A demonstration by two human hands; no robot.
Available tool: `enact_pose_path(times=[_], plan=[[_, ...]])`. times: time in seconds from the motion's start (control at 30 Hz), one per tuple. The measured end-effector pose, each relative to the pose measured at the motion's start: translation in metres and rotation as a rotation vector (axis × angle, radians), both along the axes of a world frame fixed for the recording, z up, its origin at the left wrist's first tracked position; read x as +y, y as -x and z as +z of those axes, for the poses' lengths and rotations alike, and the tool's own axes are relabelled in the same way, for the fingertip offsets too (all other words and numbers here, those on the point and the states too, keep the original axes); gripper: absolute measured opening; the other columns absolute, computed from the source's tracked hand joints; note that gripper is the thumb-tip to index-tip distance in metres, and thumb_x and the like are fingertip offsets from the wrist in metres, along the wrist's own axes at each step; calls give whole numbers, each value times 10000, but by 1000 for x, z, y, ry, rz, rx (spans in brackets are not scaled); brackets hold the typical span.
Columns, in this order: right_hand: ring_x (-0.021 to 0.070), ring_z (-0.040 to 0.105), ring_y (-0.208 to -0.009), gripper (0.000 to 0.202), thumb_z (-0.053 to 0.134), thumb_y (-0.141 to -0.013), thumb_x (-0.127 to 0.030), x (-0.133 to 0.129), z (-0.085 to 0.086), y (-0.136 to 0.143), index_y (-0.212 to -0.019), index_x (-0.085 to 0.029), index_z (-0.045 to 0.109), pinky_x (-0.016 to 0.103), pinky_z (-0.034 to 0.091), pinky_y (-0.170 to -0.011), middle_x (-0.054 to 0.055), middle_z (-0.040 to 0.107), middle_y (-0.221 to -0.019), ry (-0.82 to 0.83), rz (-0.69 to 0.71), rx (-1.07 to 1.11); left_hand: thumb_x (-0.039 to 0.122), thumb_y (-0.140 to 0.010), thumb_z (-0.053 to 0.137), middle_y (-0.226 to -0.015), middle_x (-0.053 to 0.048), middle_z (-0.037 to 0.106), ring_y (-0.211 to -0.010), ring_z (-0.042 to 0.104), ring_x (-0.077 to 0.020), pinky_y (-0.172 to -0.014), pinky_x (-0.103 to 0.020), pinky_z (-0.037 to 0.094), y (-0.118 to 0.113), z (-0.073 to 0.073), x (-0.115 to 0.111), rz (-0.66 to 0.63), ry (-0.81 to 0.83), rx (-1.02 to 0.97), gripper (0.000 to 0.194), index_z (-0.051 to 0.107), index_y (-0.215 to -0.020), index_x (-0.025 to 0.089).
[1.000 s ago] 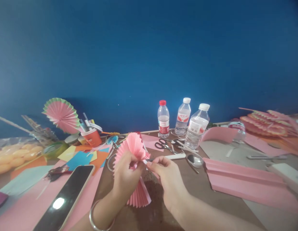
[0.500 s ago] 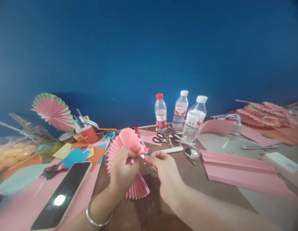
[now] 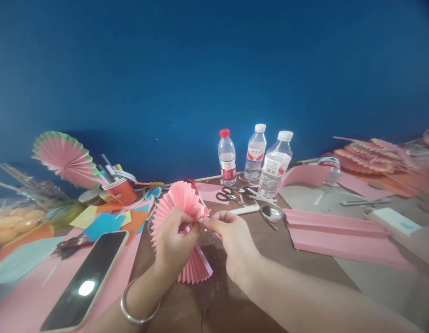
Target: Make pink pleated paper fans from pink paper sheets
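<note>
A pleated pink paper fan [image 3: 178,196] stands over the brown table, its folds spread above and below my left hand [image 3: 176,238]. My left hand pinches the fan near its gathered middle. The fingers of my right hand [image 3: 233,238] are pressed together at the fan's right side, touching the gathered folds close to my left fingertips. Whether anything small sits between the right fingertips is hidden. Scissors [image 3: 230,194], a white-handled tool [image 3: 244,209] and a metal spoon [image 3: 272,212] lie just beyond my right hand.
Three plastic bottles [image 3: 227,162] stand by the blue wall. Left are a phone [image 3: 86,282], coloured paper pieces [image 3: 105,225], an orange cup of pens [image 3: 120,190] and a green-edged fan [image 3: 67,159]. Right lie folded pink paper [image 3: 339,236] and stacked pink fans [image 3: 367,157].
My right fingertips have come closer to my left hand, and the dark and white bit seen at them before is now out of sight. The whole view has shifted slightly.
</note>
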State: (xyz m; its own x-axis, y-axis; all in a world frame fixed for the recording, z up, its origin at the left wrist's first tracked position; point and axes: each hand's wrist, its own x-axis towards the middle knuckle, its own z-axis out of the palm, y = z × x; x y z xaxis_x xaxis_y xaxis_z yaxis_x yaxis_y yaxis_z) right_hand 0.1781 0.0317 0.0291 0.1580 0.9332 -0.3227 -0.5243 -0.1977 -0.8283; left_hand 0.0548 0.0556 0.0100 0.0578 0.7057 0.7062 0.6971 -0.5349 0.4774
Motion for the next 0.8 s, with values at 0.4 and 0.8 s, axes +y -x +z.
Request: enact_pose_path(times=[0.4,0.8], plan=[[98,388,-532,168,651,-532,-161,2,0,2,-524,-186,485,251,282,-540,-64,461,-518,31,-11,17,76,-656,597,-557,64,459,-494,435,-88,-480,-219,357,0,-1,1,6,31,-5,182,478,-587,195],[79,324,-475,173,638,-535,-167,1,4,3,-527,-193,467,243,236,-483,-75,432,-492,56,-15,1,84,-647,614,-559,71,475,-478,442,-75,-463,-198,366,-1,1,3,15,6,4,166,498,-601,194]])
